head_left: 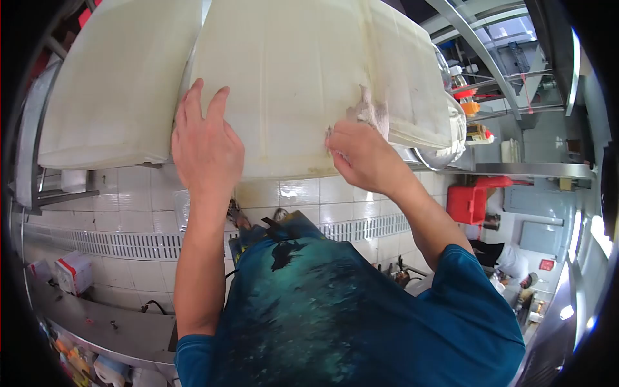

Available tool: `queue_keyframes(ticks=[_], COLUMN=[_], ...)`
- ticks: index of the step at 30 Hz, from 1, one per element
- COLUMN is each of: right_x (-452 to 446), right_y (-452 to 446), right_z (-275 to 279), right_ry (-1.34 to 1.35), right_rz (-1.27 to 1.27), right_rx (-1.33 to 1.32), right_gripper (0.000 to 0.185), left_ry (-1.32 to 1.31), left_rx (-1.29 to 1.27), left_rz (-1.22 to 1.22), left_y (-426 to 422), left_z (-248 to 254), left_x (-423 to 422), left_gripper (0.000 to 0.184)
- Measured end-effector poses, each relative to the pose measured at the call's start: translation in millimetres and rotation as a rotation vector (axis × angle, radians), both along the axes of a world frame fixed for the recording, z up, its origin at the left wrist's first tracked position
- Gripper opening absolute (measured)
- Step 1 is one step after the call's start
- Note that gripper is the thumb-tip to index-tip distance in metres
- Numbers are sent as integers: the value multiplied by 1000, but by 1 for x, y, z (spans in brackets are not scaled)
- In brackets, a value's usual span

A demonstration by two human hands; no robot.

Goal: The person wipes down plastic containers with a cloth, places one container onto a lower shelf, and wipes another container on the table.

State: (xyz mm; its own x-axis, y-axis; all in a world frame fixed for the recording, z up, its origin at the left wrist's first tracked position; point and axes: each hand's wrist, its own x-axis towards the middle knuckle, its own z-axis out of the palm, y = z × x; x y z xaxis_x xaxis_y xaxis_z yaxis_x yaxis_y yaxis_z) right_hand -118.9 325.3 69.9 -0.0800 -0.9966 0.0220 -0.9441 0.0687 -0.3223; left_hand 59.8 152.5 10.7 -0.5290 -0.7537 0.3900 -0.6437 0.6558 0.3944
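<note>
1. Right hand point(365, 155): fingers curled in tight, pinching a bunched-up greyish cloth point(379, 120). Most of the cloth that shows pokes out just past the knuckles, on the far side of the hand and a bit to its right. How much is tucked inside the grip, can't tell.
2. Under that hand and cloth is a big cream-coloured middle panel point(284, 77). The hand's over its near right part, and the panel stretches away past the fingers and over toward the other hand.
3. Left hand point(207, 145): empty, fingers spread and pointing away from the body, over the left side of the middle panel. Whether it's actually touching, can't tell from this angle. The cloth is well off to its right.
4. Just left of the left hand there's a second cream panel point(116, 77), and beyond the right hand, on its right, a third one point(412, 71).
5. Farther right of the right hand and lower: a red bin point(465, 205), with another person in a white top point(512, 261) beyond it.
6. Nearer the body than both hands: pale floor tiles point(300, 191) and a slotted drain strip point(129, 245).
</note>
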Motion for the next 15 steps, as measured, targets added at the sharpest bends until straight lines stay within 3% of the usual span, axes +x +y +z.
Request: queue_keyframes(ticks=[9,12,15], right_x=[-14,-34,-42], right_y=[30,8,-22], right_z=[-3,11,-5], right_ry=[-179,-324,-212], right_rz=[205,115,-79], right_rx=[-30,-140,-119], right_gripper=[16,16,15], left_ry=[39,44,30], left_rx=[-49,-50,-32], left_rz=[-39,-31,-30], left_y=[-4,-5,-2], left_z=[-9,-9,-8], left_x=[2,0,2], left_gripper=[41,40,39])
